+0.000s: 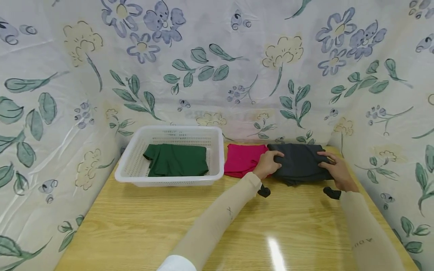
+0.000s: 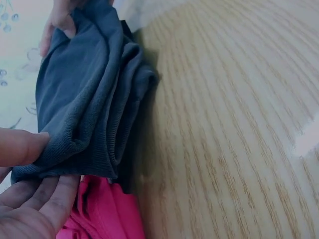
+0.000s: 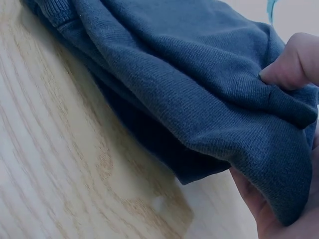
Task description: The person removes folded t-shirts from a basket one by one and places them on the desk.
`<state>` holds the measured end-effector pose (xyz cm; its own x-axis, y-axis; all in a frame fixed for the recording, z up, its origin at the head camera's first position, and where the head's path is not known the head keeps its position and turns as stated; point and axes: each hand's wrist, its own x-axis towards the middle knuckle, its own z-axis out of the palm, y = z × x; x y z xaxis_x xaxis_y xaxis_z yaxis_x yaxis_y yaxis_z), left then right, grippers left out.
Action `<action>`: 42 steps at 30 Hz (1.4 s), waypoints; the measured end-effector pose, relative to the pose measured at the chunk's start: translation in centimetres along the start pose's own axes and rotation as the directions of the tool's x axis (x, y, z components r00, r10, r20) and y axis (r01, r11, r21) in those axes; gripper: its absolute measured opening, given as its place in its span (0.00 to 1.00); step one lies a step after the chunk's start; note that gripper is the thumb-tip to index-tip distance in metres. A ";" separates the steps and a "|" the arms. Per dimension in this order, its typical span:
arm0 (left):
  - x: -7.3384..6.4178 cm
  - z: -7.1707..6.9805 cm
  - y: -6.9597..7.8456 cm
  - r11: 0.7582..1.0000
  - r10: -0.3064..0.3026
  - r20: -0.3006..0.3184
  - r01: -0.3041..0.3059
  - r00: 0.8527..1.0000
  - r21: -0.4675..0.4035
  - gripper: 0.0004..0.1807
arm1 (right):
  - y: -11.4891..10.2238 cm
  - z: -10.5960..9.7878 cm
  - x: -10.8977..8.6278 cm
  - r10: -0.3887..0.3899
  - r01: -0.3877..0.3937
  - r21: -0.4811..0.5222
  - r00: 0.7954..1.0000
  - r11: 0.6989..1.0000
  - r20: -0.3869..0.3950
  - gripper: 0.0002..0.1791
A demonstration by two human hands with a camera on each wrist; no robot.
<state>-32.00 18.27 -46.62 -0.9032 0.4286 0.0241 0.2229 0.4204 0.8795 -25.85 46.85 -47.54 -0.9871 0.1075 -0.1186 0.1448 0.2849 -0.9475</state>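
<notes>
A folded dark grey garment [image 1: 300,163] lies at the back right of the table, with a hand at each side. My left hand [image 1: 269,164] pinches its left edge, thumb on top and fingers underneath, as the left wrist view shows. At the opposite edge my right hand [image 1: 337,171] grips the fabric, thumb above and fingers below. In the right wrist view the garment's [image 3: 199,89] near corner hangs over the palm, and its layers sag loosely. A folded pink garment [image 1: 242,160] lies just left of it, partly behind my left hand.
Left of the pink garment stands a white plastic basket [image 1: 169,181] with a folded green garment [image 1: 179,160] in it. The wooden table [image 1: 176,218] runs up to a floral cloth [image 1: 217,75] hung behind and at both sides. Small black wrist cameras show under both wrists.
</notes>
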 end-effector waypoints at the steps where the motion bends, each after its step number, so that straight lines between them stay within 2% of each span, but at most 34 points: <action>1: 0.0 0.0 0.0 1.000 -0.007 0.006 0.007 1.000 0.005 0.21 | 0.1 0.1 0.1 0.004 -0.004 -0.018 1.000 1.000 -0.004 0.28; 7: 0.2 0.3 -0.1 0.994 -0.074 0.024 0.072 0.997 0.080 0.22 | 0.5 0.2 0.4 0.022 -0.023 -0.080 1.000 0.996 -0.020 0.30; 18: 0.2 0.3 -0.4 0.986 -0.092 -0.010 0.093 0.996 0.138 0.25 | 0.7 0.8 0.6 0.031 -0.037 -0.125 0.999 0.992 -0.043 0.31; 22: 0.3 0.3 -0.5 0.985 -0.097 0.016 0.094 0.995 0.143 0.25 | 0.4 0.9 0.5 0.033 -0.039 -0.157 0.999 0.987 -0.036 0.32; 27: 0.5 -0.1 -0.3 0.989 -0.040 0.055 0.032 0.998 0.148 0.19 | 0.0 0.6 0.3 0.033 -0.045 -0.198 0.998 0.979 -0.061 0.33; 31: 0.4 -1.0 -0.1 0.989 -0.007 0.062 -0.002 0.998 0.148 0.13 | -0.4 1.0 0.0 0.010 -0.039 -0.213 0.991 0.976 -0.134 0.34; 35: 0.1 -1.9 0.1 0.988 0.019 0.080 -0.031 0.997 0.151 0.10 | -0.8 1.6 -0.1 -0.021 -0.032 -0.221 0.972 0.975 -0.236 0.35; 37: -0.1 -2.3 0.2 0.984 0.052 0.092 -0.066 0.994 0.163 0.09 | -1.2 1.9 -0.1 -0.044 -0.019 -0.223 0.961 0.975 -0.273 0.35; 42: -0.4 -3.8 0.9 0.980 0.115 0.133 -0.135 0.984 0.145 0.09 | -2.6 3.0 0.1 -0.117 0.044 -0.228 0.941 0.973 -0.316 0.34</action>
<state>-32.84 15.40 -44.05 -0.8146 0.5766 0.0621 0.3932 0.4703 0.7901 -26.56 43.30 -45.99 -0.9246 0.3693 0.0930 0.1127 0.4987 -0.8594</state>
